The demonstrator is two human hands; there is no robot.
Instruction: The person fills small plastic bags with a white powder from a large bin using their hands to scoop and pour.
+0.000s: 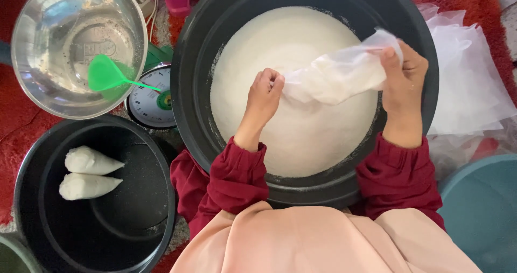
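Two hands up over the big black basin in the middle of the frame, both sleeves dark red and bunched at the wrists. Left hand is curled into a loose fist, fingers pinched shut on one end of a thin clear plastic bag. Right hand sits higher and further right, near the basin's right rim, fingers closed around the bag's other end with a bit of plastic poking up above the knuckles. So the hands are apart and the bag is stretched slantwise between them, hanging just over the white powdery stuff that fills the basin. Bag looks partly filled with the same white stuff, crinkly and see-through.

Texture-wise the powder is fine and grainy, with a dusting stuck around the basin wall.

Lower left of the frame there's a second black tub with two filled cone-shaped bags lying side by side, points to the right. Upper left is a shiny steel bowl with a green plastic scoop resting in it, handle sticking out over a round kitchen scale. Pile of loose clear bags on the right edge, on red carpet.
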